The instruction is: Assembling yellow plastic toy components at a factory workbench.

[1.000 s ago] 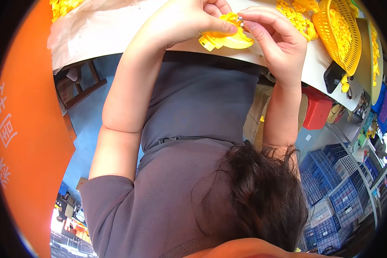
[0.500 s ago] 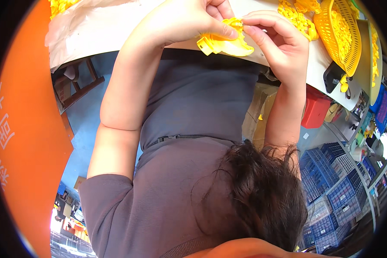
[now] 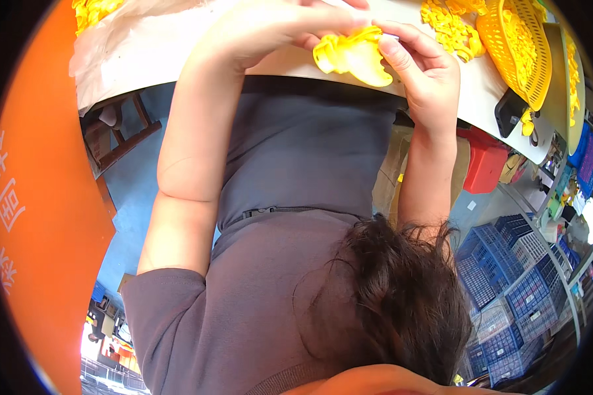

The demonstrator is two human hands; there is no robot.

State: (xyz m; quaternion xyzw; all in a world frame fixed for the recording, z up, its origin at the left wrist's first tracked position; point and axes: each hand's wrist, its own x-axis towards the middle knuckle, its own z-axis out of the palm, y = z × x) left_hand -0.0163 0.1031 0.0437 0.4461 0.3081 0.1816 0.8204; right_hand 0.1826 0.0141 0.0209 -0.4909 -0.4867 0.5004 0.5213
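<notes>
A curved yellow plastic part point(image 3: 357, 58) is held up over the near edge of the white table. My right hand point(image 3: 428, 76) pinches its right side between thumb and fingers. Closed at the part's upper edge, my left hand point(image 3: 290, 23) has its thumb and fingers against the yellow plastic; its fingertips are slightly blurred and partly cut off by the top of the picture. Several small yellow pieces point(image 3: 448, 29) lie in a loose heap beyond my right hand.
A yellow perforated basket point(image 3: 540, 79) of small yellow pieces leans at the right table end, beside a black phone point(image 3: 509, 113). More yellow pieces point(image 3: 93, 12) lie far left. Below right are a red stool point(image 3: 486, 161) and blue crates point(image 3: 501, 276). An orange panel point(image 3: 46, 197) stands left.
The yellow part has turned and shifted slightly right. My left thumb has slid off its face to the upper edge, and my right hand has come lower and closer onto its side.
</notes>
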